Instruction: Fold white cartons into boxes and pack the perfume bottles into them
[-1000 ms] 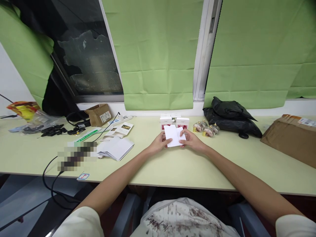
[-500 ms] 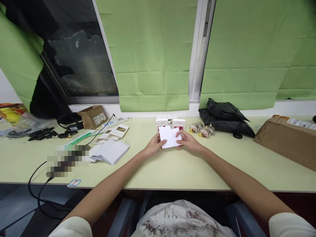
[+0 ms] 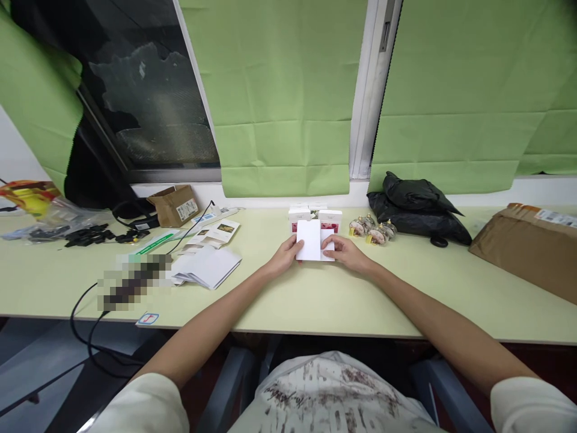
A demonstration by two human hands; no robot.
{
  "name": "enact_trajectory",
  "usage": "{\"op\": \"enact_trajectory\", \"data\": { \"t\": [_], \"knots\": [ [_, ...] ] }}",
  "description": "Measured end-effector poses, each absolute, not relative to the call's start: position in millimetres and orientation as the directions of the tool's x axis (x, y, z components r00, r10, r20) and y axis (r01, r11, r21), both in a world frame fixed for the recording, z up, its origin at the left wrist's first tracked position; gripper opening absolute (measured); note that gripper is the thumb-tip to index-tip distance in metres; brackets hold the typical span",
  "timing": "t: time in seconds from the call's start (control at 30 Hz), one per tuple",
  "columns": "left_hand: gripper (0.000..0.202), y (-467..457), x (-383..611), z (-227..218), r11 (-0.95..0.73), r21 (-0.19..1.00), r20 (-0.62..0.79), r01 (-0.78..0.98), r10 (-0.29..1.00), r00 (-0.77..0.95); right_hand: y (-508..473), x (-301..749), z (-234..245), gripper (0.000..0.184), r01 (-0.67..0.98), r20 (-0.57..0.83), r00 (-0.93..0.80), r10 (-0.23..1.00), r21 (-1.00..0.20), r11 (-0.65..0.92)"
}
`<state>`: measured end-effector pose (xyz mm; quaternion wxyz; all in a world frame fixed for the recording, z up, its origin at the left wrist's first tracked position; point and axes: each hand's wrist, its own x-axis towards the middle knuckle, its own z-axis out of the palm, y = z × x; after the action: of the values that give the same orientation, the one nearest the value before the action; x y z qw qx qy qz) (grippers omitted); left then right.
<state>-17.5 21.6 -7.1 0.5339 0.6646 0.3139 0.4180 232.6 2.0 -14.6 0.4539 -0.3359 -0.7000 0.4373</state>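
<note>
Between my two hands, just above the table in the middle, is a white folded card (image 3: 309, 242). My left hand (image 3: 287, 254) pinches its left edge, thumb on the front. The fingers of my right hand (image 3: 346, 253) close on its smaller right-hand part, which sits lower than the taller left panel. Whatever lies on the card's far side is hidden. Small white boxes (image 3: 331, 216) with pink-red printing stand right behind the card, partly covered by it. Next to them, on the right, is a cluster of round ornaments (image 3: 376, 231) with gold-coloured tops.
On the left lie a stack of white folded sheets (image 3: 210, 266), printed cards (image 3: 220, 231) and a cable with a blurred-out object (image 3: 135, 282). An open brown box (image 3: 174, 205) stands behind. Black plastic bags (image 3: 417, 210) and a large carton (image 3: 532, 249) occupy the right side.
The white card has turned from a slight tilt to nearly straight, and its left panel now stands out as a clear rectangle. Both hands still hold it. The view has shifted slightly.
</note>
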Motion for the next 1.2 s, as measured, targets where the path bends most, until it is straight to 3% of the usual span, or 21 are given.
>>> {"op": "enact_trajectory", "data": {
  "t": [0.4,0.77,1.2],
  "knots": [
    [0.058,25.4,-17.4,-9.5,-0.226,0.973,0.216,-0.037,0.853,0.476,0.9,234.0,-14.2,0.033,0.118,0.357,-0.359,0.862,-0.899,0.422],
    [0.062,20.5,-18.3,-5.1,-0.249,0.968,0.215,0.011,0.857,0.469,-3.9,232.1,-7.4,0.038,0.063,0.326,-0.35,0.878,-0.927,0.369],
    [0.056,19.2,-17.0,-2.1,-0.236,0.972,0.202,0.018,0.866,0.457,-3.1,235.7,-8.3,0.034,0.094,0.342,-0.365,0.866,-0.912,0.399]
  ]
}}
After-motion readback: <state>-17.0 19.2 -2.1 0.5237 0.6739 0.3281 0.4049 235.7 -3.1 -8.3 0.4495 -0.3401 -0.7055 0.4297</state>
